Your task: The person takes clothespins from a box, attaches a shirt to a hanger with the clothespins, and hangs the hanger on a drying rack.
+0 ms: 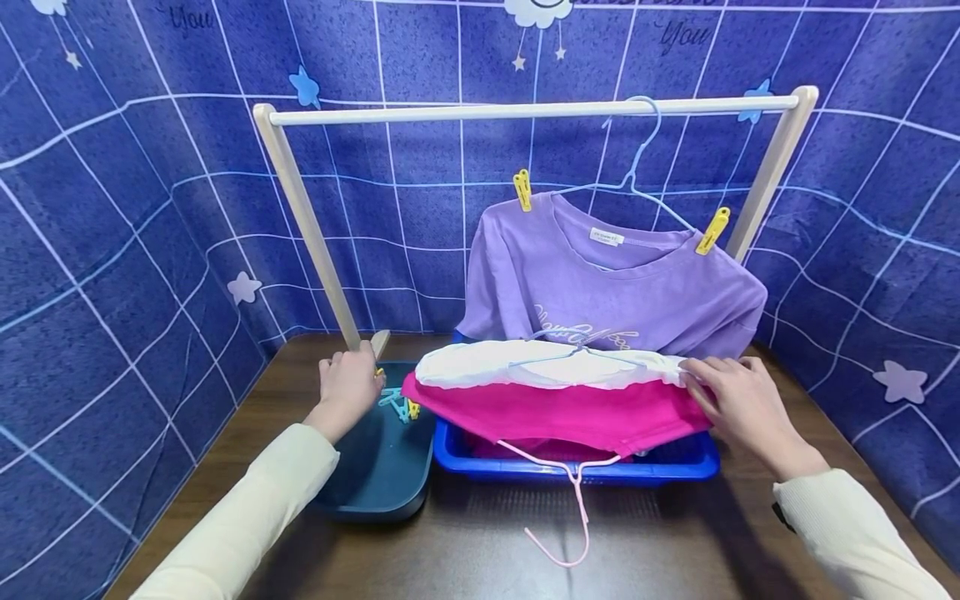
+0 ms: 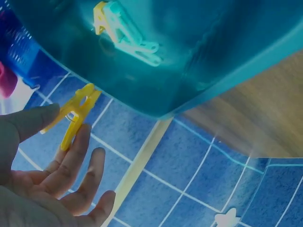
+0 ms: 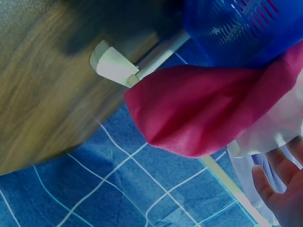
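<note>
My left hand [image 1: 348,383] pinches a yellow clothespin [image 2: 78,111] between thumb and fingers, above the dark teal tray [image 1: 360,492]. At the right end of the white garment [image 1: 480,362], the fingers of my right hand [image 1: 738,404] hold its edge. A blue hanger [image 1: 581,342] shows at the white garment's middle. Below it spreads a bright pink garment [image 1: 555,412], with a pink hanger [image 1: 577,500] whose hook points toward me. Both garments lie over the blue basket [image 1: 577,471]. In the right wrist view the pink cloth [image 3: 199,109] droops beside the basket.
Behind, a purple T-shirt [image 1: 600,283] hangs from the rack's white bar [image 1: 465,112] on a blue hanger [image 1: 633,167], with a yellow clothespin [image 1: 522,190] at each shoulder. Teal and yellow clothespins [image 1: 395,404] lie in the tray. The wooden table [image 1: 510,550] runs underneath.
</note>
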Action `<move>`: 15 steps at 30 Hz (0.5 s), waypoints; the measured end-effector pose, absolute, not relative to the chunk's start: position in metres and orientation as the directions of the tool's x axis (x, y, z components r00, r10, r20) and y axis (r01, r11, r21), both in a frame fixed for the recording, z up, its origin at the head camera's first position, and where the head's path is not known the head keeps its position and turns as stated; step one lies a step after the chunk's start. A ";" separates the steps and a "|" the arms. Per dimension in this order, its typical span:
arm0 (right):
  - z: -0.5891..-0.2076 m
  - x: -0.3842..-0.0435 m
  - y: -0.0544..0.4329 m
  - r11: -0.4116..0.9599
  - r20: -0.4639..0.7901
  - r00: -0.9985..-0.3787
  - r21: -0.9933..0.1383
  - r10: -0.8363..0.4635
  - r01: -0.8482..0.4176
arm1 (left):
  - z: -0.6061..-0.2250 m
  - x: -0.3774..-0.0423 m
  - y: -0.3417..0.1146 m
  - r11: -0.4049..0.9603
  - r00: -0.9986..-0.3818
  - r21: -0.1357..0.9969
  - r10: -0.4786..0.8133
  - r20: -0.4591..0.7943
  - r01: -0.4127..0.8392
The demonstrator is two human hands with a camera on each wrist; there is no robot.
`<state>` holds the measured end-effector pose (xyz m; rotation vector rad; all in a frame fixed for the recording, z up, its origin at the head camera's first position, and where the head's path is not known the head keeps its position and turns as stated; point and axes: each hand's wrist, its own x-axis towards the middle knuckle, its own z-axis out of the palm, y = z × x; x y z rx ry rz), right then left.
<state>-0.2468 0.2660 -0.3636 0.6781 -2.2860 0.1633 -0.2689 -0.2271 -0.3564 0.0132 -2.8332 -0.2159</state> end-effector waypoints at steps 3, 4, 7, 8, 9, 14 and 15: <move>-0.364 -0.248 0.266 0.856 0.689 -0.598 0.063 -0.409 -0.513 | -0.350 -0.267 -0.226 0.986 -0.943 0.166 -0.034 0.332 0.023; -0.364 -0.248 0.266 0.857 0.691 -0.599 0.058 -0.405 -0.513 | -0.347 -0.266 -0.225 0.984 -0.938 0.174 -0.034 0.345 0.028; -0.365 -0.250 0.266 0.855 0.695 -0.597 0.050 -0.401 -0.516 | -0.342 -0.264 -0.224 0.979 -0.924 0.198 -0.028 0.383 0.052; -0.366 -0.251 0.266 0.854 0.696 -0.596 0.050 -0.401 -0.518 | -0.340 -0.264 -0.224 0.977 -0.919 0.207 -0.027 0.394 0.060; -0.366 -0.252 0.266 0.854 0.696 -0.595 0.049 -0.402 -0.518 | -0.338 -0.263 -0.223 0.974 -0.914 0.215 -0.023 0.404 0.071; -0.367 -0.254 0.265 0.853 0.696 -0.596 0.048 -0.401 -0.519 | -0.330 -0.260 -0.219 0.964 -0.898 0.239 -0.004 0.439 0.113; -0.368 -0.254 0.265 0.853 0.696 -0.596 0.046 -0.400 -0.519 | -0.329 -0.260 -0.218 0.963 -0.898 0.242 -0.002 0.440 0.117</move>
